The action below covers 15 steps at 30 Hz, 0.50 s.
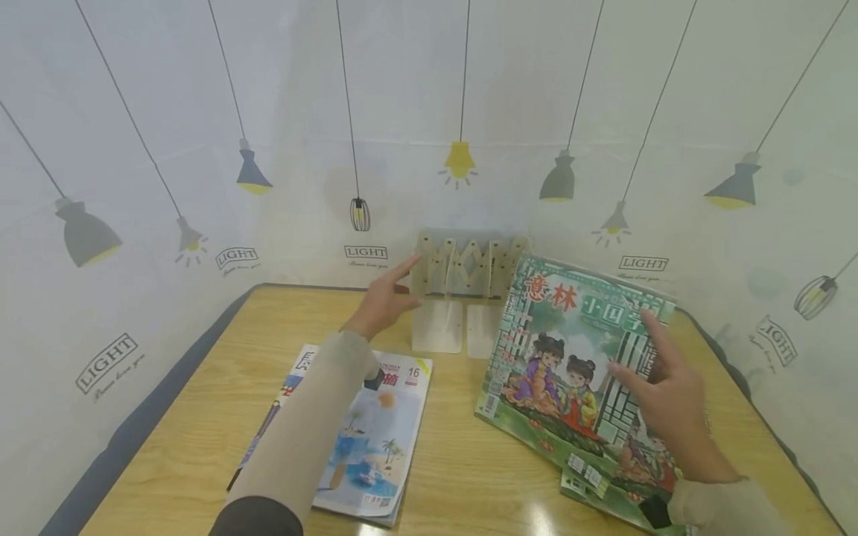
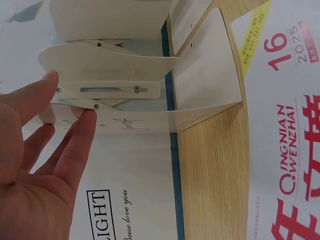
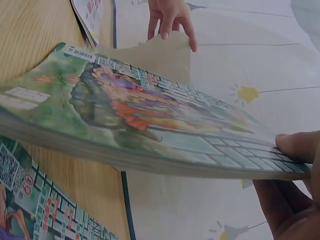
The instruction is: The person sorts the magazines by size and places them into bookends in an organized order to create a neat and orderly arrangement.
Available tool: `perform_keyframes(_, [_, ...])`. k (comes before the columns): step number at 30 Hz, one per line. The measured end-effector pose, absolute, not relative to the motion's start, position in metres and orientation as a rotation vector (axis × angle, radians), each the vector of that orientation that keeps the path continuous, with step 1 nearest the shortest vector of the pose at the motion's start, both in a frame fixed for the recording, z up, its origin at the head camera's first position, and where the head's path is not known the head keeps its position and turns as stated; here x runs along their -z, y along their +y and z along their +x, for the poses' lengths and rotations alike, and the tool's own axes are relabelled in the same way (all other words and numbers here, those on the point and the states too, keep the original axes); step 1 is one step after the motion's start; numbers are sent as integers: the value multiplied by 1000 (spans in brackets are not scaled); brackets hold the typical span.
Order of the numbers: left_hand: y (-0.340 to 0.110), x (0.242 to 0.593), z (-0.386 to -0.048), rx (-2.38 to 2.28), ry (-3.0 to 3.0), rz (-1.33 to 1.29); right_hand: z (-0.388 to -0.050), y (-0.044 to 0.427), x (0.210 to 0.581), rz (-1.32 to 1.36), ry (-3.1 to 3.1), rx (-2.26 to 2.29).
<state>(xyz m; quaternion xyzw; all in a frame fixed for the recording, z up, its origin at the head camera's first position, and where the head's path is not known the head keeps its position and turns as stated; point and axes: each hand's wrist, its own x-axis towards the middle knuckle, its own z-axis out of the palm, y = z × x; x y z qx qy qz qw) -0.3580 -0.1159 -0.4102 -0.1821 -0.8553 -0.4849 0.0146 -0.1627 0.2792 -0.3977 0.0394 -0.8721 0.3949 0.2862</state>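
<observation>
A cream expandable bookend (image 1: 437, 329) with upright plates and a criss-cross linkage stands at the back of the table. My left hand (image 1: 383, 304) is at its left end, thumb and fingers pinching the end plate (image 2: 150, 119) near its outer edge. On the right, my right hand (image 1: 673, 398) grips a green magazine (image 1: 556, 380) by its edge, thumb on the cover and fingers beneath. In the right wrist view this magazine (image 3: 150, 120) is lifted and tilted above the table. A similar green magazine (image 3: 55, 200) lies below it, partly hidden.
Left of centre on the wooden table (image 1: 462, 447) lies a magazine (image 1: 395, 439) with a blue seaside cover. Another magazine (image 1: 295, 380) shows from under it, partly behind my left sleeve. White fabric (image 1: 302, 186) printed with hanging lamps surrounds the table.
</observation>
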Motion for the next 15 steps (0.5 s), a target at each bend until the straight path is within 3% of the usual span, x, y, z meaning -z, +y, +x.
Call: perform_keyframes(15, [-115, 410, -356, 1429, -2669, -583, -169, 253, 400, 133, -2212, -1068])
